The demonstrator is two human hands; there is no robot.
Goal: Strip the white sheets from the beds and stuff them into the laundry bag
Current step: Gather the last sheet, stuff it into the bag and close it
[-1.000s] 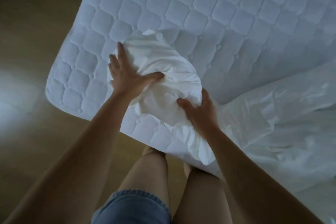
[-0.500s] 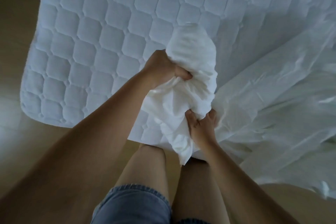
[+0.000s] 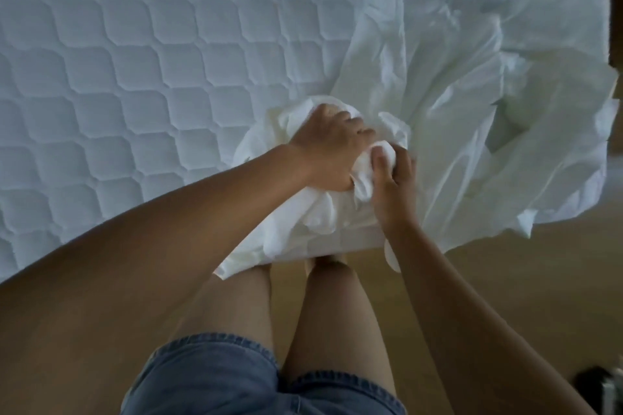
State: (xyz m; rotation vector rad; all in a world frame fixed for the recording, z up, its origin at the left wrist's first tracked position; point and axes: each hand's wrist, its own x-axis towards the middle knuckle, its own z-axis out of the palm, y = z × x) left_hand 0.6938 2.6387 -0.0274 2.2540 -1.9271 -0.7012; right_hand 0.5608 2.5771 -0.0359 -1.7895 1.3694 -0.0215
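At the near edge of the bed, I now have both hands close together on the bunched end of the white sheet (image 3: 438, 104). A second ago the left hand (image 3: 332, 145) lay flat on the bundle with its fingers spread. Since then its grip has curled tight into the cloth, knuckles up. The right hand (image 3: 392, 185), right against it, pinches a wad of the same cloth between thumb and fingers. The bundle has come in from farther across the mattress, and a tail of it hangs over the near edge toward my knees. I judge the gathering step to be well under way. The quilted mattress pad (image 3: 135, 77) lies bare across the left and far side, while the rest of the sheet spreads in loose folds over the right part of the bed. One corner droops off the near right edge above the wooden floor (image 3: 505, 280). So this sheet is loosened but not yet off the bed, and stuffing has not begun. The laundry bag is not in view, so I cannot say which way the load must go. Around me are my bare legs, denim shorts (image 3: 215, 377) and a small dark object (image 3: 603, 387) at near right that I cannot identify. The trailing cloth by my legs could snag or get stepped on.
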